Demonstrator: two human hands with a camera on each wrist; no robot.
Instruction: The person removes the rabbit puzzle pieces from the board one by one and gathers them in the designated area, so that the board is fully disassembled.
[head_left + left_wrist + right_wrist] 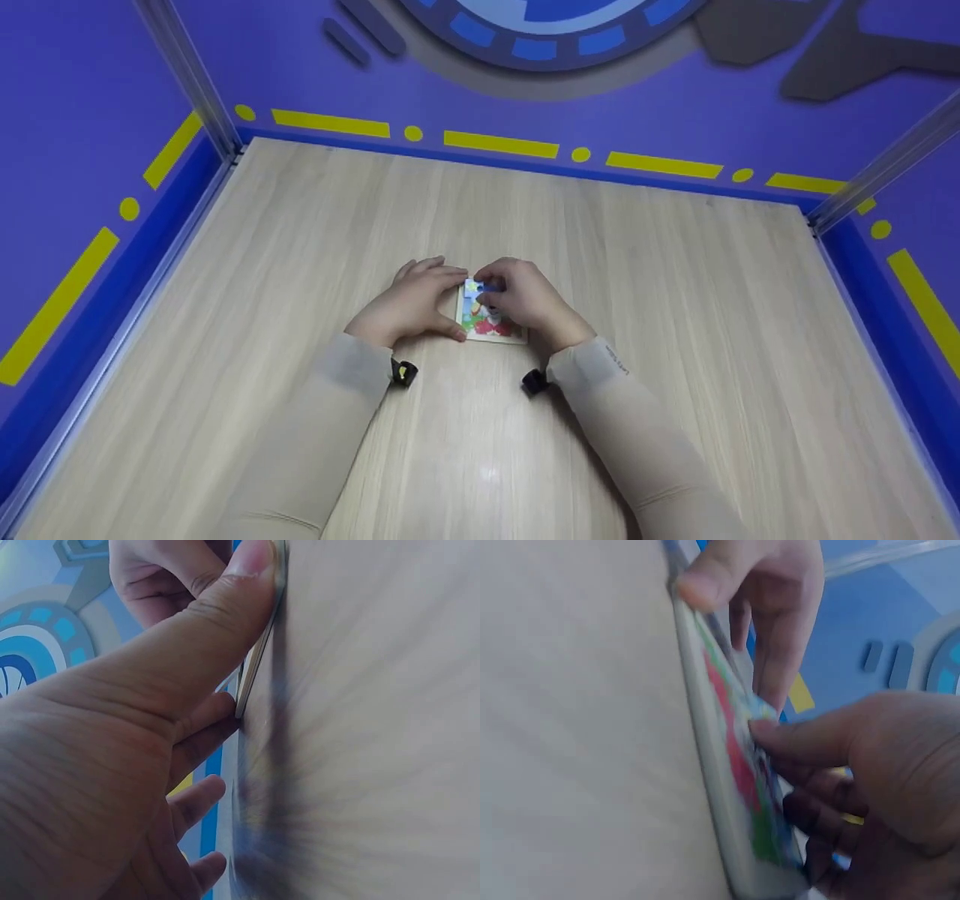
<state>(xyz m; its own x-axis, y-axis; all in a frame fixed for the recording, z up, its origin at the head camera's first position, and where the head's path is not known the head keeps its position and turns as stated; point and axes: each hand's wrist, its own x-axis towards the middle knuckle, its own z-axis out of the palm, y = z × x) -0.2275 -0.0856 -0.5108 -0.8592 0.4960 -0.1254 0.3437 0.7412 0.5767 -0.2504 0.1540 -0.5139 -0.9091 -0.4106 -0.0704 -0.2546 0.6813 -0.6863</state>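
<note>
A small jigsaw puzzle [491, 328] in a pale frame lies on the table, its picture coloured red, green and blue. My left hand [416, 300] holds the frame's left side, thumb at the near corner and a fingertip at the far one; the other fingers are spread. In the left wrist view, the left thumb [225, 600] presses the frame's edge. Over the picture's upper part, my right hand [529, 296] pinches a bluish puzzle piece [491, 287] between thumb and fingers, partly hidden. The right wrist view shows the right thumb [795, 741] low on the picture.
The wood-grain table [487, 450] extends around the puzzle on all sides. Blue-purple panels [300, 82] with yellow markings stand behind and at both sides, joined by metal posts [191, 75]. Each wrist carries a small black camera [405, 373].
</note>
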